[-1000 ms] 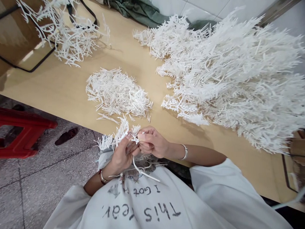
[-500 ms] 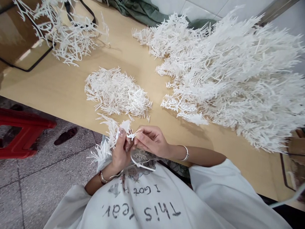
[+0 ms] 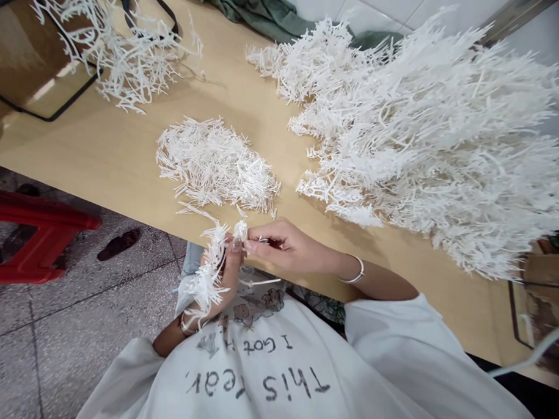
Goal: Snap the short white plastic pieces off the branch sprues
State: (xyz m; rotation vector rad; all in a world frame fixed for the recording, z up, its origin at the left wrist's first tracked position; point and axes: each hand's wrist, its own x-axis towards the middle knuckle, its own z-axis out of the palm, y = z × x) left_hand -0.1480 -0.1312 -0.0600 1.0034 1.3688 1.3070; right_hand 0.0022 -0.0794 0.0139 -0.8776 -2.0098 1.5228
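Note:
My left hand (image 3: pixel 227 273) is closed on a feathery white plastic sprig (image 3: pixel 209 270), whose many thin tines hang over the back of the hand toward the wrist. Against the left fingertips, my right hand (image 3: pixel 290 247) pinches the sprig's other end, a small white tuft (image 3: pixel 240 230). A few pale bits show between the right fingers, too small to make out. Just beyond both hands lies a low heap of short, loose white plastic pieces (image 3: pixel 216 166). One thin white stem (image 3: pixel 264 282) sticks out below my hands.
A large pile of white branched sprigs (image 3: pixel 424 143) covers the table's right side. Bare white stems (image 3: pixel 132 65) lie tangled at upper left, beside a black-framed box (image 3: pixel 22 65). Green cloth (image 3: pixel 258 14) lies along the wall. A red stool (image 3: pixel 33 236) stands on the floor at left.
The sprig has turned and now drapes over my left hand toward the wrist. My right hand has shifted slightly right, its fingers more curled. The view has moved a little.

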